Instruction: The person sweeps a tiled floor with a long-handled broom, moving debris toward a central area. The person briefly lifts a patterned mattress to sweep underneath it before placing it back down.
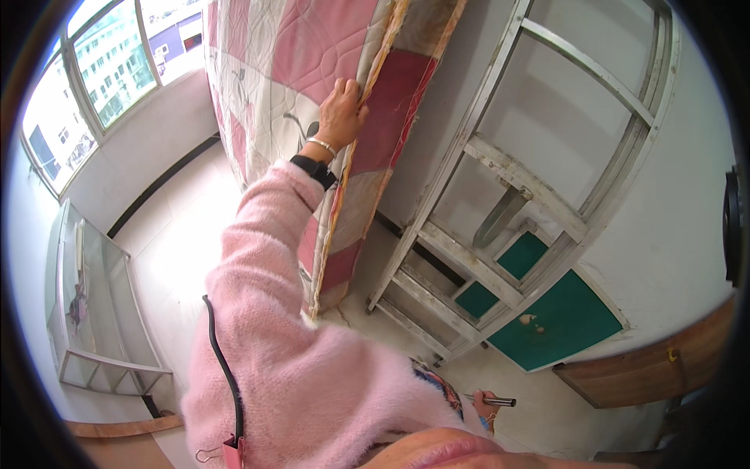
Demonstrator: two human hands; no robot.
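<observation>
My left hand (341, 114), with a bracelet and a black band at the wrist, is raised and grips the edge of a hanging pink and white patchwork quilt (258, 88). The quilt hangs down in folds towards the floor, its edges bound in yellow and red. Low at the bottom right, my right hand (485, 404) is closed around a shiny metal rod (503, 401). Much of the rod is hidden behind my body. My pink fuzzy sleeve covers the middle of the view.
A metal ladder (498, 161) leans by the wall right of the quilt. Behind its foot stands a green board (556, 322), near a brown wooden panel (638, 363). A glass-panelled frame (105, 305) is at the left, below windows (111, 64).
</observation>
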